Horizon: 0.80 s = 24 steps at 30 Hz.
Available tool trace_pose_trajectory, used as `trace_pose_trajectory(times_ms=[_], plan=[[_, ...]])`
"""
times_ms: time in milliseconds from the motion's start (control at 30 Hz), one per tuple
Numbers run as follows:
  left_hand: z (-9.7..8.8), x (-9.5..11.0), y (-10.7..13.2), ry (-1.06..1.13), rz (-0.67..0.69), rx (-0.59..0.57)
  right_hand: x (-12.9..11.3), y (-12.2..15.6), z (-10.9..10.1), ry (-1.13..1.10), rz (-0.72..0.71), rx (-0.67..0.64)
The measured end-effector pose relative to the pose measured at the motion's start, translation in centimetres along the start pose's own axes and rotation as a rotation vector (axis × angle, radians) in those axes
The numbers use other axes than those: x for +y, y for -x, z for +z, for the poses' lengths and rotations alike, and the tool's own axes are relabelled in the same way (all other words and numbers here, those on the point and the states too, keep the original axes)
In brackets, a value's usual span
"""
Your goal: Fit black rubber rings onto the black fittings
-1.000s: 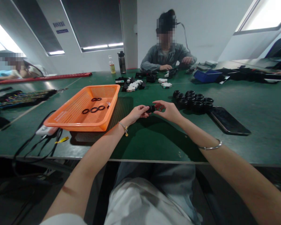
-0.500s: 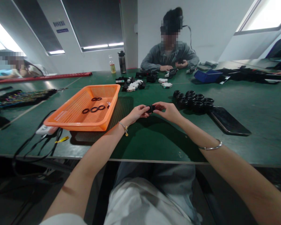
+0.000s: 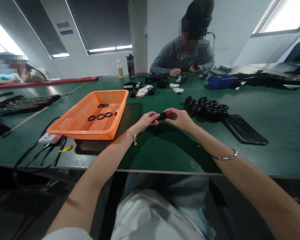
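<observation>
Above the middle of the green table, my left hand (image 3: 150,119) pinches a small black round part (image 3: 161,116) between thumb and fingers. My right hand (image 3: 178,117) closes its thumb and fingertips on the right side of the same part. Fingers cover much of it, so its exact kind is hard to tell. Right of my hands stands a cluster of glossy black ring-shaped parts (image 3: 207,107). To the left, an orange plastic basket (image 3: 90,134) holds several thin black rings (image 3: 104,116).
A dark smartphone (image 3: 245,129) lies right of the black parts. White and black small parts (image 3: 145,90) lie beyond my hands. A blue box (image 3: 222,81) and two bottles (image 3: 130,66) stand further back. Cables (image 3: 43,151) hang over the front left edge. A person (image 3: 185,56) sits opposite.
My hands stay nearly in place on the black part, with slightly more of it showing between the fingers. The person opposite has leaned forward and to the right.
</observation>
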<state>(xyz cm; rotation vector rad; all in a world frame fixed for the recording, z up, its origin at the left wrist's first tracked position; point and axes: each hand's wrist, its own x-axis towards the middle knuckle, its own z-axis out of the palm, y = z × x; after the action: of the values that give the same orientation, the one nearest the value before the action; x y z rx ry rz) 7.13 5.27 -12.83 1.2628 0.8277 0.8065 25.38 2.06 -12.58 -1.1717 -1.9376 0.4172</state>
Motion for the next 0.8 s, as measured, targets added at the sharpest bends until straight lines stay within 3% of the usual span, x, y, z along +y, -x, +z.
trace_pose_trajectory(times_ms=[800], plan=[[-0.23, -0.39, -0.25, 0.019, 0.017, -0.024, -0.06, 0.03, 0.11, 0.084, -0.101, 0.08]])
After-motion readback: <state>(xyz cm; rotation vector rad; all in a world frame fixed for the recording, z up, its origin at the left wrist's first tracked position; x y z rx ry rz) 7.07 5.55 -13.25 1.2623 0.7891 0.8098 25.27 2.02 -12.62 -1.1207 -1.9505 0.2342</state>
